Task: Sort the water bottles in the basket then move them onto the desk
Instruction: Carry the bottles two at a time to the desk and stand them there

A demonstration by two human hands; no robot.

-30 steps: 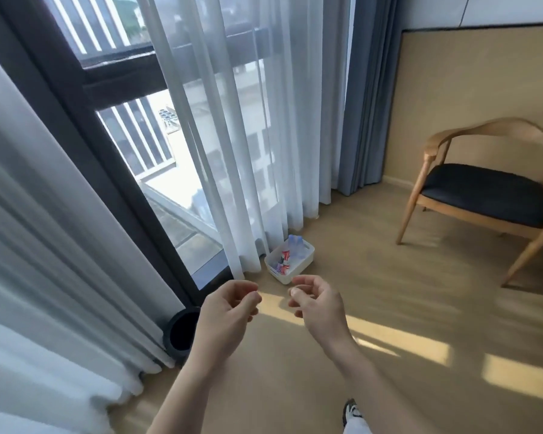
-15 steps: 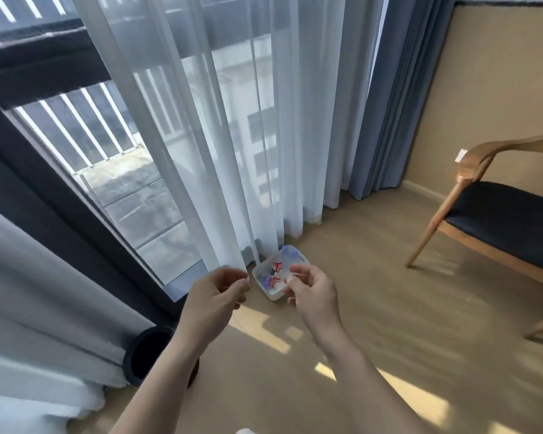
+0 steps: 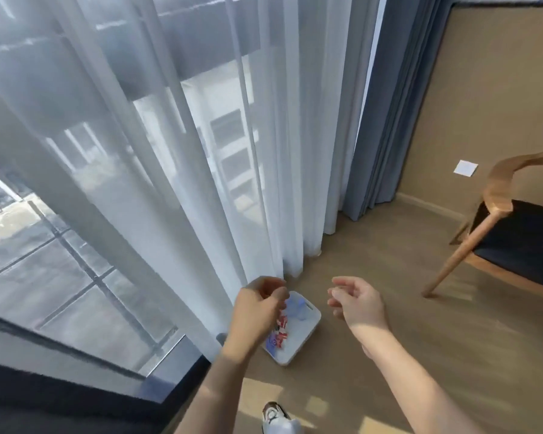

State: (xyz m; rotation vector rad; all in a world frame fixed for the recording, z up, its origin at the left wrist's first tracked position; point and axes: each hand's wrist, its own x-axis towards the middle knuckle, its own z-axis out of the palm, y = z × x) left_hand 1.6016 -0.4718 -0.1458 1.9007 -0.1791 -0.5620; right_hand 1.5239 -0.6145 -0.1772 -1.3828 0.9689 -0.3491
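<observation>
Status: task basically at zero, approach phase only.

Left side of view: sheer white curtain (image 3: 157, 170) over a glass door, balcony floor visible through it. Nothing task-related there.

Left hand (image 3: 257, 311): held above the near-left part of the basket, fingers curled loosely inward, nothing in it. Can't tell if it's touching the bottles or just hanging in front of them; looks apart, hand seems well above floor level.

White basket (image 3: 308, 333): sits on the wood floor (image 3: 420, 355), just beside the curtain hem. Rectangular, shallow, handle slot in the far wall. Water bottles (image 3: 290, 311) are in it, lying jumbled: clear plastic with red/white/blue labels. Blurred, so no reliable count and no orientation per bottle. Left hand hides part of the contents.

Right hand (image 3: 358, 303): to the right of the basket, over bare floor, fingers half open and relaxed, palm facing left. Empty.

Shoe (image 3: 276, 418) at bottom edge, short of the basket, so the person is standing over it, not crouched at it.

Far right: blue drape (image 3: 386, 114), then a wooden armchair (image 3: 514, 239) with dark seat. No desk in view.

Done: nothing I can confirm. Bottles not sorted, none lifted, basket on the floor.

Left: get down to the basket, line up the bottles inside, then carry them to the desk, wherever that is; it's out of frame, so expect a turn and a walk.
</observation>
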